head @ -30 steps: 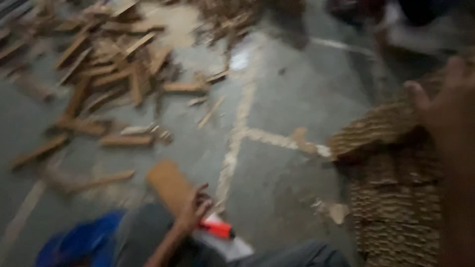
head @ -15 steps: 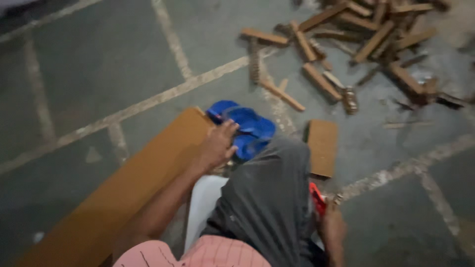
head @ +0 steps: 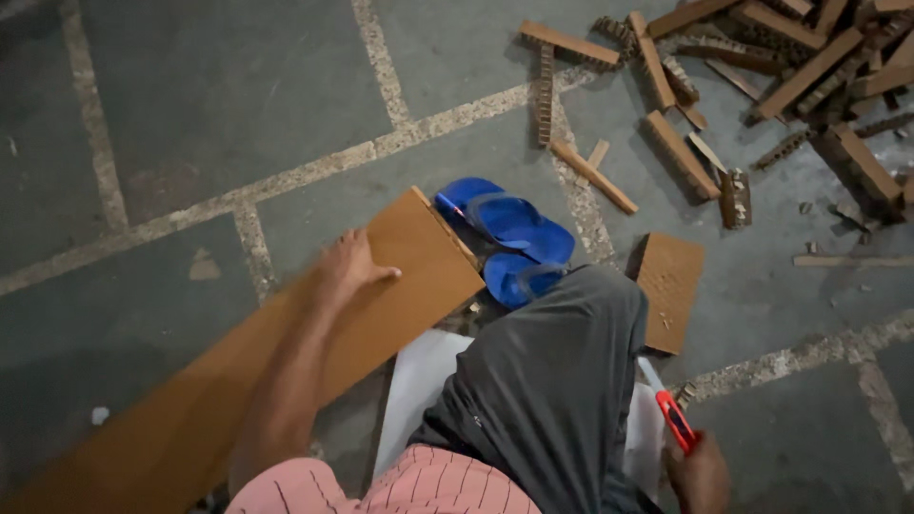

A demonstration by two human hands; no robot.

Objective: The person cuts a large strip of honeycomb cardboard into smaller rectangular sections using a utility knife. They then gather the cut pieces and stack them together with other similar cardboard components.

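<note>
Sitting on a grey stone floor (head: 190, 105) crossed by pale speckled joint lines, I look down over my own bent knee in dark grey trousers; my left hand (head: 350, 268) lies flat on a long brown board (head: 286, 352), fingers (head: 335, 249) loosely spread and pressing down on its top face, thumb pointing towards the board's far end; the board's long axis runs from the lower left corner of the view up and to the right, so most of its length lies back along my forearm and its square end sits just beyond my fingertips; my left hand is the one on it, the right is well apart, down beside my right thigh; my right hand (head: 698, 473) is closed around a red-handled utility knife (head: 671, 411), blade pointing up and away from me along the edge of my leg; a pair of blue flip-flops (head: 514, 238) lies just past the board's end, touching or nearly touching its corner; a small brown panel piece (head: 669, 290) lies flat on the floor just right of my knee; a white sheet (head: 419, 381) shows under my leg; farther off, at the upper right, a scattered heap of brown offcut strips (head: 762, 86) covers the floor; no box, tray or other container shows.
</note>
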